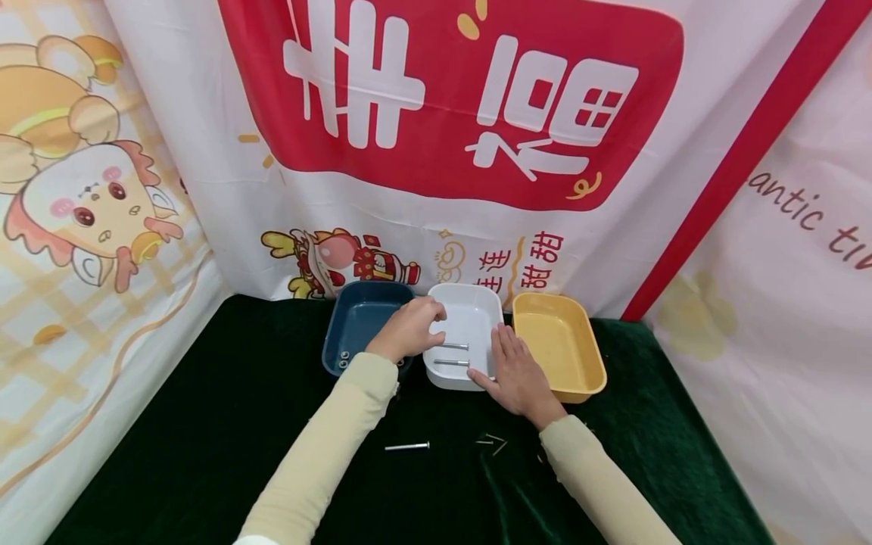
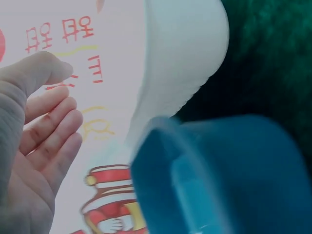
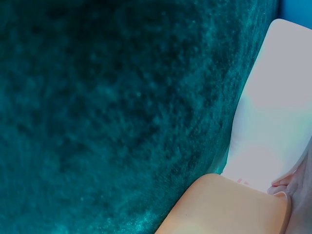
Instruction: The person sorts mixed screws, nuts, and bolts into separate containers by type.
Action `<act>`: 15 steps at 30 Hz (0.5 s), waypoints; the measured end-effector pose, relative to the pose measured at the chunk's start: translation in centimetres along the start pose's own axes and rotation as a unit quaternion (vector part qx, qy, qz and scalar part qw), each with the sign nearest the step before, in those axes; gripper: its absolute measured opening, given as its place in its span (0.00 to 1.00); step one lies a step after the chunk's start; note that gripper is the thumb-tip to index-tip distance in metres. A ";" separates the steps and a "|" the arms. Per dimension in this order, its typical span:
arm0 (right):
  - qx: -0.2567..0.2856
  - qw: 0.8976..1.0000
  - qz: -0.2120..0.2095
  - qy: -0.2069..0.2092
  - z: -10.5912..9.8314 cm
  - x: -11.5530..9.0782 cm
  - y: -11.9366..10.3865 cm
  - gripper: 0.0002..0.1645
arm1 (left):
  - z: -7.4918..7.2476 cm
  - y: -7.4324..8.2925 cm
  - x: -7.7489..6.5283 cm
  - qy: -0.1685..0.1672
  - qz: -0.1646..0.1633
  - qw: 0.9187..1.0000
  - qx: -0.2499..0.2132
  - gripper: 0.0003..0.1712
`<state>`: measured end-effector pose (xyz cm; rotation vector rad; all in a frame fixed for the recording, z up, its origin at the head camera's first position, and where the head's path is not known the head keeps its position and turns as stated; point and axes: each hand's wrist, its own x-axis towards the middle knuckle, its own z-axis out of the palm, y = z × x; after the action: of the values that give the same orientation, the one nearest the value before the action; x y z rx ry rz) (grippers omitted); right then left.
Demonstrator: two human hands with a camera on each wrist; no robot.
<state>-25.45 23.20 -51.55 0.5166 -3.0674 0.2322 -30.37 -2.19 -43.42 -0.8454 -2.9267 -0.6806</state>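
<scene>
A white tray [image 1: 470, 303] stands in the middle, with two silver bolts [image 1: 452, 362] lying in it. My left hand [image 1: 411, 331] is over its left side, fingers loosely bent; the left wrist view shows no object between the thumb and fingers [image 2: 53, 129]. With fingers straight, my right hand [image 1: 519, 378] lies along the white tray's right rim, thumb at the front corner. The blue tray [image 1: 368, 295], on the left beneath my left wrist, holds several small nuts [image 1: 344, 361]. To the right is a yellow tray [image 1: 568, 356], partly behind my right hand.
On the dark green cloth [image 1: 272, 393] in front lie another bolt [image 1: 407, 446] and a few thin nails [image 1: 492, 443] near my right sleeve. A printed white and red curtain [image 1: 450, 182] hangs right behind the trays.
</scene>
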 end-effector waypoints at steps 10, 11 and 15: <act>0.002 1.000 0.003 -0.004 -0.1 0.0 0.0 0.65 | -3.2 1.1 -2.6 0.004 0.054 0.996 0.069 0.13; 0.004 1.000 0.003 -0.005 -0.2 0.0 -0.1 0.64 | -3.5 1.2 -2.9 0.005 0.060 0.995 0.078 0.13; 0.009 1.000 0.004 -0.009 -0.2 0.0 -0.1 0.64 | -4.3 1.6 -4.2 0.002 0.093 0.990 0.104 0.14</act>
<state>-25.37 23.13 -51.32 0.5114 -3.0880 0.2576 -26.44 -4.89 -39.42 -1.0702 -2.8016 -0.3586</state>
